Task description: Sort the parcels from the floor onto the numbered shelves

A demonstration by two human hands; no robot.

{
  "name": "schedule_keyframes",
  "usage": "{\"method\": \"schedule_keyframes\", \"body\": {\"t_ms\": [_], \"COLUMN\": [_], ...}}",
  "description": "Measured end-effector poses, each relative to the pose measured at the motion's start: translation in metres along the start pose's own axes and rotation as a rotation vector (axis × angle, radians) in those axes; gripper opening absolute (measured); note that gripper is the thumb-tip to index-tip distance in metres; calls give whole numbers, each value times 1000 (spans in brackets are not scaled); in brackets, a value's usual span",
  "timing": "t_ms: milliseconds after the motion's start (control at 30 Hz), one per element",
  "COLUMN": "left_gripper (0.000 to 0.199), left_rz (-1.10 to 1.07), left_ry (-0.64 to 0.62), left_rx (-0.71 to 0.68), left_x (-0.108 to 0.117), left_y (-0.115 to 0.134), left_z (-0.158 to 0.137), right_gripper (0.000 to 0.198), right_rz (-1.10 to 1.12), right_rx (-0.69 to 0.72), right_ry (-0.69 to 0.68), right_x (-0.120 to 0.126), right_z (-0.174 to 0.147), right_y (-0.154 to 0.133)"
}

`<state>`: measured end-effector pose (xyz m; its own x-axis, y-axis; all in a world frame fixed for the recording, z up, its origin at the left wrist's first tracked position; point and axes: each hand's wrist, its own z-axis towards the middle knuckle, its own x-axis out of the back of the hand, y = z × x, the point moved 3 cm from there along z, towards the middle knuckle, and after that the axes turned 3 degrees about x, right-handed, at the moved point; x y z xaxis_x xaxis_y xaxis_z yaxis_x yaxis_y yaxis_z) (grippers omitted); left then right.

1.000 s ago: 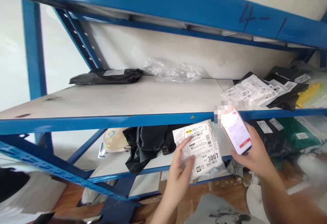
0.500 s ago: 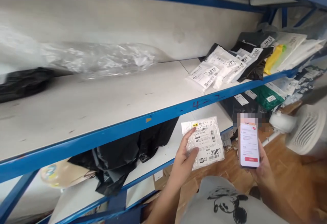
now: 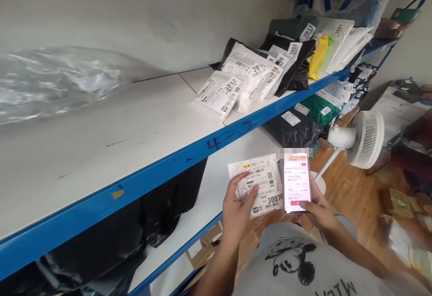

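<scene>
A clear-wrapped parcel (image 3: 266,179) with a white shipping label numbered 3007 is gripped by my left hand (image 3: 238,204), thumb and fingers over its left side. Beside it, my right hand (image 3: 319,204) holds a smartphone (image 3: 296,181) upright. The phone's lit screen has a list and a red button low down, and my right thumb lies over that button. The parcel's right edge is close to the phone; whether they touch I cannot tell. Both are in front of the blue shelf edge (image 3: 189,154).
Labelled parcels (image 3: 219,91) lie piled at the shelf's right part, with a yellow packet (image 3: 319,57) among them. Clear plastic wrap (image 3: 64,80) is at the left. Dark and green bags (image 3: 322,109) fill the lower shelf. A white fan (image 3: 364,138) stands on the right; cardboard boxes (image 3: 400,201) are on the floor.
My view has swung to the right. The phone has come nearer the parcel, and my right thumb has moved onto its screen. My left hand still grips the parcel.
</scene>
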<state>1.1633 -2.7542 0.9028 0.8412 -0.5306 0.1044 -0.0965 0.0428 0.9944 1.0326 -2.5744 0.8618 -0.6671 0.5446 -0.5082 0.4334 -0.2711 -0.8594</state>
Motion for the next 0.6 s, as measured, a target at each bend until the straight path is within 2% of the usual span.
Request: {"method": "schedule_keyframes", "body": {"t_ms": [333,600], "left_gripper": [48,44], "left_rz": [34,-38], "left_ry": [96,100], "left_rx": [-63,-96], "left_x": [-10,-17], "left_y": [-6,-4], "left_z": [3,2], "right_gripper": [108,105], "right_rz": [-76,-60], "right_rx": [50,34], "right_ry": [-58,-30], "right_x": [-2,-1], "right_z": [3,5], "right_y": [-8,-8]}}
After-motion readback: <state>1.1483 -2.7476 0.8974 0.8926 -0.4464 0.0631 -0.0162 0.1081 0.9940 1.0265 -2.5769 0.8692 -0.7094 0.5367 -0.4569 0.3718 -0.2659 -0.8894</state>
